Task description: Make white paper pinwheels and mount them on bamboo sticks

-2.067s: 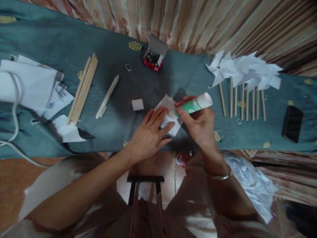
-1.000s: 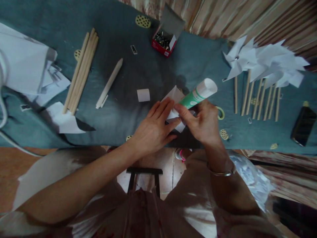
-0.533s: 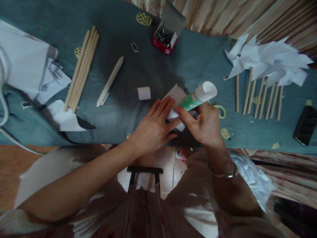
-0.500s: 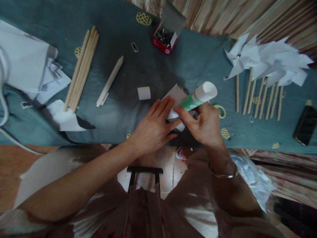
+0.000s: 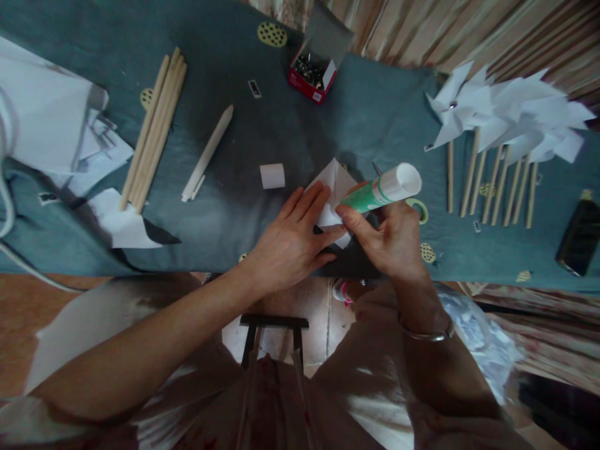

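Note:
A small folded white paper [image 5: 334,177] lies on the dark green cloth in front of me. My left hand [image 5: 295,240] rests on its left side, fingers spread and pressing it flat. In my right hand [image 5: 389,234] is a green and white glue stick [image 5: 370,195], tilted with its lower end at the paper's middle. A white cap [image 5: 272,176] sits on the cloth to the left of the paper. Just beyond my right hand is a pale green roll of tape [image 5: 422,211], partly hidden by the fingers.
A red box of metal pins [image 5: 307,81] stands open at the back. Wooden sticks [image 5: 157,134], a white pen [image 5: 209,153] and paper sheets [image 5: 47,112] are on the left. Paper pinwheels [image 5: 510,112] on sticks and a black phone [image 5: 579,237] lie at right.
My right hand has moved slightly right with the glue stick, which leans over more. More of the paper's upper part shows. My left hand has stayed in place.

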{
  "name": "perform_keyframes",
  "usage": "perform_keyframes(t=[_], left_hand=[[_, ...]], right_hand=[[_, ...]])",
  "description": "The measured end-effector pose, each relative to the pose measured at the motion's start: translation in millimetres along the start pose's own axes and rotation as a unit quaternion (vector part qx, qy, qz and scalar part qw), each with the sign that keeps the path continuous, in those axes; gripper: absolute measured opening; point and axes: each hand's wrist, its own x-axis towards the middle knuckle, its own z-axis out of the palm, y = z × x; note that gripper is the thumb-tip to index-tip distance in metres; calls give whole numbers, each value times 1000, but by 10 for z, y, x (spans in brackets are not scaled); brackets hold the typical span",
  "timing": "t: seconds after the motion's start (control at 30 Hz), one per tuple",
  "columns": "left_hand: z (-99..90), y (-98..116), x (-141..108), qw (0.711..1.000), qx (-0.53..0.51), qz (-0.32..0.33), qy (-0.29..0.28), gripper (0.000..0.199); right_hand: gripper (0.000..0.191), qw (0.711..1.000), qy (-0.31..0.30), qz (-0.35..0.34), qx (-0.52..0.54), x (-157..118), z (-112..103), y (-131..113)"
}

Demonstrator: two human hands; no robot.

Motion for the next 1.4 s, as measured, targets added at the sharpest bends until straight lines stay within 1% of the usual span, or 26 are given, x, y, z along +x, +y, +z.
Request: perform_keyframes(t=[0.37, 0.53, 0.63, 0.8, 1.03, 1.17, 1.4], left_hand=[[-6, 11, 7, 1000, -2, 0, 1, 47], [-19, 16, 10, 1000, -3, 2, 2, 44], [-18, 17, 9, 1000, -4, 2, 5, 44], [-13, 14, 8, 1000, -1, 2, 5, 46], [5, 1, 3, 1000, -5, 5, 12, 49], [-6, 3, 4, 1000, -2, 1, 7, 48], [-13, 4, 3, 1000, -10, 5, 9, 48]], right_hand=[[30, 1000, 23, 8, 4, 25, 5, 52], [30, 999, 41, 1, 29, 49, 33, 83], [29, 999, 34, 0, 35, 64, 45, 83], [28, 1000, 20, 8, 14, 87, 42, 39], [27, 1000, 17, -16, 4, 87, 62, 26], [26, 1000, 10, -26, 2, 75, 67, 25], [24, 1000, -4, -12, 17, 54, 31, 9]])
